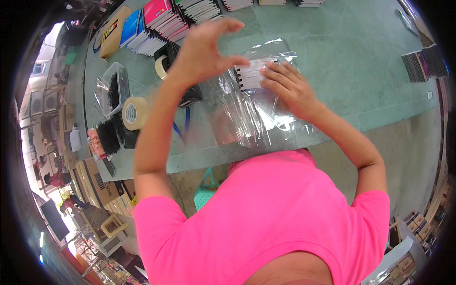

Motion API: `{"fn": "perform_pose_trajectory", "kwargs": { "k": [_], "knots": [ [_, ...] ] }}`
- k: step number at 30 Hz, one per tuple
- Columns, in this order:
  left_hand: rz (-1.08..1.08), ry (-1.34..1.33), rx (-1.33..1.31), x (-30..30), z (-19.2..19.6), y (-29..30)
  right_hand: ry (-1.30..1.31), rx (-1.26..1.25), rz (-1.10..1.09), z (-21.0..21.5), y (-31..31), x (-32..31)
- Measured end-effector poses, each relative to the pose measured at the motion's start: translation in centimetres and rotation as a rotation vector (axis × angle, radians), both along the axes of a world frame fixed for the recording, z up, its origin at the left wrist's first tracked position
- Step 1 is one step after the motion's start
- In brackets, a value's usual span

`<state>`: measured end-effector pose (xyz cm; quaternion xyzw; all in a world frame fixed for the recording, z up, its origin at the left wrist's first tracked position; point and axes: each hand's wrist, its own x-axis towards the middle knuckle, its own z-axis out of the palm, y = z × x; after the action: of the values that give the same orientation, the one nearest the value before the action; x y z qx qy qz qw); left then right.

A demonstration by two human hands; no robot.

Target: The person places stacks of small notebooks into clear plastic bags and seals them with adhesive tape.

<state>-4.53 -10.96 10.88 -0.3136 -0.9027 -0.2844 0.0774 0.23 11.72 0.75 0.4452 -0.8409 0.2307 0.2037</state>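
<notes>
A small white notebook (251,76) with a black comb binding along its left edge lies on the table, on or inside a sheet of clear plastic film (251,116). The film is crinkled and spreads toward the near edge of the table. My right hand (289,88) rests flat over the notebook's right side, fingers stretched out. My left hand (204,52) is raised to the left of the notebook, thumb and fingers apart in a wide curve, with nothing in it. Beneath my left wrist stands a black tape dispenser (192,96), partly hidden by the arm.
Stacked bound notebooks, blue (137,33) and pink (164,19), line the far left. A tape roll (135,113), a plastic bin (118,88) with black combs, and blue-handled scissors (184,124) lie left. Dark notebooks (425,64) are stacked far right. A green stool (205,190) stands below.
</notes>
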Motion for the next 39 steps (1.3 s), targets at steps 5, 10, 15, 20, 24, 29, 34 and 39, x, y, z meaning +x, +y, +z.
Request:
{"fn": "perform_pose_trajectory", "kwargs": {
  "k": [5, 10, 15, 20, 24, 29, 34, 39],
  "knots": [
    [0.196, -0.258, 0.609, 2.1, -2.5, 1.2, 0.003, -0.093, 0.003, -0.6, -0.1, -0.2],
    [0.122, 0.253, -0.118, 6.4, -4.0, -0.8, -0.237, -0.100, 0.122, 0.1, 1.4, -1.8],
    [0.236, 0.404, 0.126, 7.6, -10.0, 2.6, -0.270, -0.140, 0.161, 0.0, 0.5, -2.0],
    [0.237, 0.282, 0.244, 5.9, -8.2, 2.0, -0.342, -0.205, 0.132, 0.1, 0.2, -2.6],
    [0.310, -0.048, 0.588, 6.2, -7.5, 2.3, -0.350, -0.239, 0.104, -0.1, -0.4, -2.6],
    [0.264, -0.458, 0.707, 3.5, -10.3, 1.3, -0.255, -0.503, -0.264, 0.6, -2.6, -2.1],
    [0.219, -0.568, 0.329, 1.3, -6.6, 0.5, -1.132, -0.412, -0.076, 1.5, -0.6, -6.0],
    [0.024, -0.096, -0.117, 1.1, -5.1, 1.4, -0.608, -0.130, 0.109, 2.6, -1.2, -6.8]
  ]
}}
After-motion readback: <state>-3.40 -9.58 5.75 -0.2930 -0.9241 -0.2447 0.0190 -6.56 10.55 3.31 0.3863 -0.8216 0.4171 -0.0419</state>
